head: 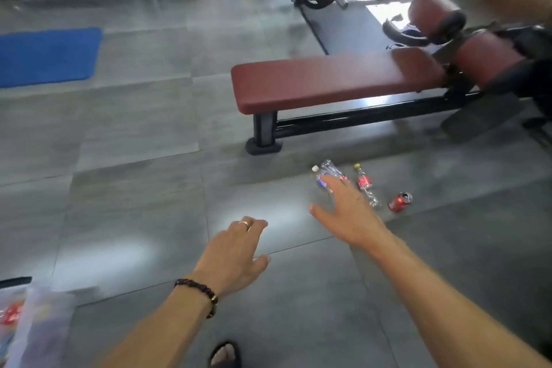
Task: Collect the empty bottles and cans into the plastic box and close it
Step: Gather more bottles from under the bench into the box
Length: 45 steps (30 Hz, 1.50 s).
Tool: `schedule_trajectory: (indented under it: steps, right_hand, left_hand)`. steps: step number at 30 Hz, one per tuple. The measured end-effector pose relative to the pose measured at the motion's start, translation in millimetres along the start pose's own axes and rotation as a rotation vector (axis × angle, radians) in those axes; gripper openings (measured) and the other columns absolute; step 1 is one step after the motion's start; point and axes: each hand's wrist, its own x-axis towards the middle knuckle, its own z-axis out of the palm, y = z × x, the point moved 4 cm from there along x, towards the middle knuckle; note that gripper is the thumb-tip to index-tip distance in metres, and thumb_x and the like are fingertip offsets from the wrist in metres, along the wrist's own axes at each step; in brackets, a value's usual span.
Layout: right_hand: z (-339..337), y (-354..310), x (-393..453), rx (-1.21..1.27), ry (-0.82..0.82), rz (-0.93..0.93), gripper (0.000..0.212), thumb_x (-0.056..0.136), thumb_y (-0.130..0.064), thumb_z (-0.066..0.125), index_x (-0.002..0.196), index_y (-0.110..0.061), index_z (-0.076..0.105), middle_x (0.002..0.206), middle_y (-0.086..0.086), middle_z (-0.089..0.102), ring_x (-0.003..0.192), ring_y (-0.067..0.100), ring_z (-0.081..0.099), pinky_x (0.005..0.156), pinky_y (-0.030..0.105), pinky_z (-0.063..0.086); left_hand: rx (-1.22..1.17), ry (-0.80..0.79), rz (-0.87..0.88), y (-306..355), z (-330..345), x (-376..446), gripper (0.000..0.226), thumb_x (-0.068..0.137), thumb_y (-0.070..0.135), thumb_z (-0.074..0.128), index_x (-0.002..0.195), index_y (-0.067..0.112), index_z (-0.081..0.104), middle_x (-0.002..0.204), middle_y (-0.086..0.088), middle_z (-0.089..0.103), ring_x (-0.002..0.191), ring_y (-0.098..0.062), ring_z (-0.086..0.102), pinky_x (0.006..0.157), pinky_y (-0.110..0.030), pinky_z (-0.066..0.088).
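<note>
Gym floor [149, 158], grey tiles. R hand [348, 212] stretched fwd at 1 o'clock, fingers spread and straight, holding nothing; fingertips overlap a clear bottle w/ blue label [325, 176] lying on floor, contact can't be confirmed. Just beside it at 3 o'clock: crushed bottle w/ red label, yellow cap [365, 184], then red can [400, 202] on its side. All three lie near the foot of a maroon bench [328, 81] at 12. L hand [236, 251] hovers low, centre, fingers loosely bent, empty; ring and bead bracelet [197, 293] on it. Clear plastic box [33, 326] at 8 o'clock, frame edge, blurred, something red inside. Blue mat [47, 57] at 10. Sandalled foot [225, 354] at 6.
</note>
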Motion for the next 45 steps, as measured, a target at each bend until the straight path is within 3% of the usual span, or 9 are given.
schedule_trajectory:
  steps: [8, 14, 20, 26, 29, 31, 33, 40, 45]
  right_hand:
    - [-40.5, 149.5, 81.0, 0.061, 0.053, 0.159, 0.054, 0.082, -0.037, 0.064, 0.131, -0.026, 0.046, 0.13, 0.003, 0.051, 0.12, 0.025, 0.049, 0.099, 0.037, 0.041]
    - [-41.7, 273.0, 188.4, 0.101, 0.09, 0.308, 0.042, 0.083, -0.033, 0.065, 0.119, -0.015, 0.051, 0.118, 0.004, 0.055, 0.11, 0.026, 0.052, 0.091, 0.039, 0.044]
    - [28.9, 389.6, 281.7, 0.139, 0.083, 0.33, 0.05, 0.083, -0.035, 0.066, 0.126, -0.017, 0.05, 0.114, 0.005, 0.055, 0.107, 0.026, 0.052, 0.089, 0.037, 0.043]
    - [130.1, 495.4, 374.0, 0.131, 0.033, 0.309, 0.059, 0.082, -0.037, 0.064, 0.134, -0.016, 0.045, 0.121, 0.005, 0.052, 0.111, 0.024, 0.05, 0.083, 0.028, 0.037]
    - [169.1, 522.5, 413.7, 0.139, 0.024, 0.252, 0.055, 0.083, -0.038, 0.063, 0.13, -0.015, 0.047, 0.11, 0.002, 0.051, 0.103, 0.019, 0.049, 0.081, 0.027, 0.035]
    - [189.2, 530.7, 435.2, 0.143, 0.0, 0.229, 0.064, 0.084, -0.038, 0.064, 0.14, -0.017, 0.04, 0.134, 0.004, 0.05, 0.125, 0.021, 0.046, 0.098, 0.029, 0.036]
    - [203.9, 533.7, 453.3, 0.157, -0.016, 0.212, 0.066, 0.084, -0.038, 0.065, 0.141, -0.018, 0.038, 0.141, 0.005, 0.046, 0.128, 0.023, 0.045, 0.102, 0.03, 0.036]
    - [238.3, 548.2, 474.7, 0.106, -0.12, 0.235, 0.061, 0.067, -0.046, 0.075, 0.12, -0.028, 0.05, 0.112, 0.002, 0.064, 0.1, 0.023, 0.062, 0.089, 0.041, 0.051]
    - [241.4, 547.7, 483.1, 0.145, -0.132, 0.208, 0.061, 0.062, -0.045, 0.079, 0.116, -0.03, 0.054, 0.103, -0.005, 0.068, 0.092, 0.016, 0.065, 0.085, 0.04, 0.054]
  left_hand:
    - [0.079, -0.116, 0.14, 67.0, 48.6, 164.2, 0.06, 0.089, 0.045, 0.052, 0.14, 0.023, 0.029, 0.14, 0.001, 0.038, 0.119, -0.021, 0.045, 0.093, -0.036, 0.044]
    - [0.156, -0.233, 0.255, 93.3, 122.1, 325.4, 0.062, 0.085, 0.044, 0.057, 0.137, 0.022, 0.032, 0.136, -0.001, 0.042, 0.118, -0.023, 0.045, 0.091, -0.038, 0.044]
    - [0.235, -0.264, 0.344, 81.3, 232.9, 456.5, 0.064, 0.078, 0.044, 0.063, 0.131, 0.023, 0.035, 0.128, -0.001, 0.047, 0.111, -0.024, 0.047, 0.084, -0.039, 0.047]
    - [0.299, -0.15, 0.45, 41.3, 339.0, 573.6, 0.079, 0.067, 0.04, 0.076, 0.135, 0.016, 0.042, 0.128, -0.007, 0.053, 0.116, -0.029, 0.05, 0.088, -0.039, 0.048]
    - [0.369, -0.103, 0.536, 20.5, 371.0, 617.3, 0.076, 0.059, 0.037, 0.079, 0.126, 0.012, 0.052, 0.12, -0.01, 0.06, 0.109, -0.032, 0.057, 0.089, -0.039, 0.048]
    - [0.418, -0.12, 0.54, 6.3, 386.6, 637.3, 0.077, 0.06, 0.038, 0.074, 0.129, 0.016, 0.048, 0.127, -0.007, 0.057, 0.116, -0.029, 0.053, 0.096, -0.041, 0.045]
    - [0.457, -0.124, 0.516, -6.2, 398.2, 649.8, 0.078, 0.06, 0.041, 0.072, 0.13, 0.019, 0.046, 0.129, -0.004, 0.054, 0.12, -0.026, 0.05, 0.098, -0.041, 0.042]
    - [0.517, -0.064, 0.438, -22.4, 419.3, 659.3, 0.047, 0.074, 0.043, 0.064, 0.115, 0.024, 0.051, 0.114, -0.004, 0.054, 0.098, -0.025, 0.052, 0.085, -0.038, 0.043]
    - [0.487, -0.075, 0.441, -27.6, 425.6, 650.8, 0.043, 0.07, 0.029, 0.067, 0.111, 0.025, 0.054, 0.113, 0.004, 0.058, 0.106, -0.022, 0.053, 0.092, -0.038, 0.04]
